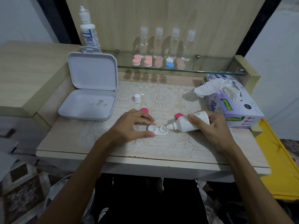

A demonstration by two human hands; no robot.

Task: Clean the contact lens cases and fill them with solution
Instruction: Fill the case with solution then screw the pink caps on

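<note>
— Lace mat (161, 97) covers the table (68, 143); where's the lens case?

— White lens case (157, 130), both wells uncapped, mid-mat. Left hand (134, 125) pinches its edge; right hand (212, 125) grips a tilted white bottle (189, 123), nozzle at the right well. Two pink caps (144, 110) lie behind.

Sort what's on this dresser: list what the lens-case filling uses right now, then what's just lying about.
In use:
left hand steadying the open white twin-well lens case
right hand tipping the small white solution bottle
two pink round caps
white bottle cap

Lying about:
open white hinged plastic box
purple tissue box
four clear bottles
shelved pink and blue cases
tall white bottle
</note>
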